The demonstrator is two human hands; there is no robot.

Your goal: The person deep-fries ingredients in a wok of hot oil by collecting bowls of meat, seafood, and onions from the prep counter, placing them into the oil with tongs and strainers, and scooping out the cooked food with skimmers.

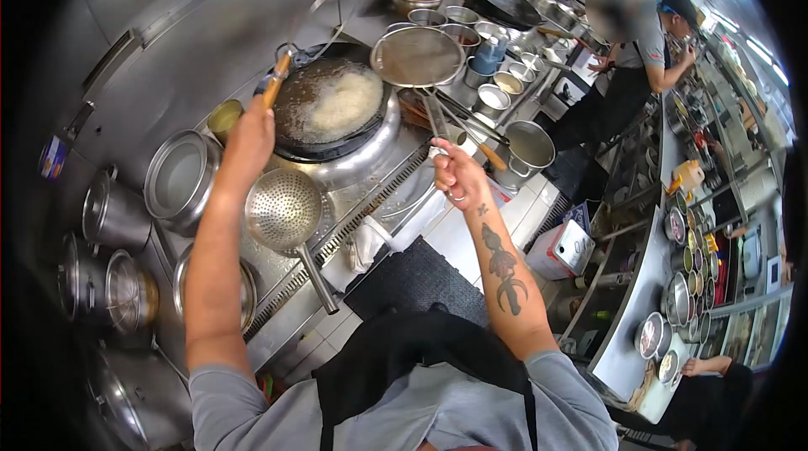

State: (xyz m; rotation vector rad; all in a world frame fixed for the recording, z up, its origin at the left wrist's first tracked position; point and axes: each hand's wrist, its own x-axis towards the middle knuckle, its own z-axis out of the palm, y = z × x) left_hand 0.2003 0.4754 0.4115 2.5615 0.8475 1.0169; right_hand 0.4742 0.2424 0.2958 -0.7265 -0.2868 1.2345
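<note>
My left hand (pixel 251 138) is closed round a wooden handle (pixel 276 81) at the left rim of a black wok (pixel 290 138). The tool's far end is hard to make out. Bubbling brown liquid with a patch of pale foam (pixel 347 106) fills the wok. Between the fingertips of my right hand (pixel 459 172) is the end of the metal handle of a round fine-mesh strainer (pixel 418 55). The strainer's mesh lies flat just right of the wok, above some pots. Below the wok, a perforated ladle (pixel 284 209) rests on the stove edge, its handle pointing toward me.
Lidded steel pots (pixel 178 177) crowd the left. Bowls of ingredients (pixel 492 99) and a pot of liquid (pixel 530 148) stand to the right. A white container (pixel 560 249) and a black mat (pixel 417 283) are on the floor. Two co-workers (pixel 627 72) stand at the upper right.
</note>
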